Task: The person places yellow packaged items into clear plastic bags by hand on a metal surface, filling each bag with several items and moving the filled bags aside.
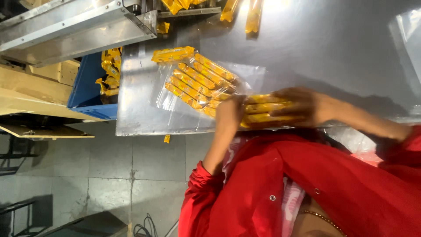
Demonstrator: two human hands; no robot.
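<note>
Seemingly mid-pack: yellow bars going into a clear bag.
Spread on one steel counter [307, 44], one clear bag [166, 103] lying flat with roughly six yellow bars [197, 81] inside. At its mouth, a bundle of three bars [263, 107] clamped between left hand [230, 112] and right hand [302, 105], fingers curled shut round both ends. Next, probably: keeping the bundle square to the opening. One loose bar [173, 54] at the bag's far corner.

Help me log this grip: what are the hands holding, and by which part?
Both hands clasp a stack of yellow packets: right hand over one end, left hand at the end entering the clear bag.
</note>
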